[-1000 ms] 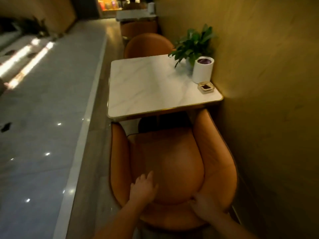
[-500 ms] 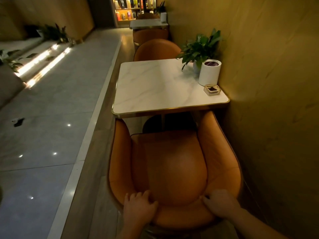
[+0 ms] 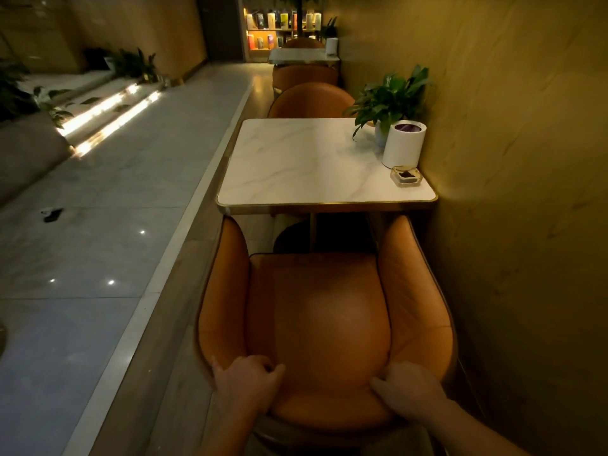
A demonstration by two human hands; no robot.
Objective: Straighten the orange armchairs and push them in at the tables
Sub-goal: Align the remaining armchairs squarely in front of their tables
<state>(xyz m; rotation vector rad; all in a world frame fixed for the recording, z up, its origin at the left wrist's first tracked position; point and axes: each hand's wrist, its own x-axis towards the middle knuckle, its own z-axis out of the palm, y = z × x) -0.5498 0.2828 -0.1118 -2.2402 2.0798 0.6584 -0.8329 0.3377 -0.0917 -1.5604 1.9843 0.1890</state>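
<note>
Armchair (image 3: 324, 324) backrest apparently gripped by left hand (image 3: 247, 383) and right hand (image 3: 409, 388).

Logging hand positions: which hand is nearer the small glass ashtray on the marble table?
Right. The right hand grips the orange armchair's backrest on the ashtray's side; the left hand grips it on the aisle side.
</note>
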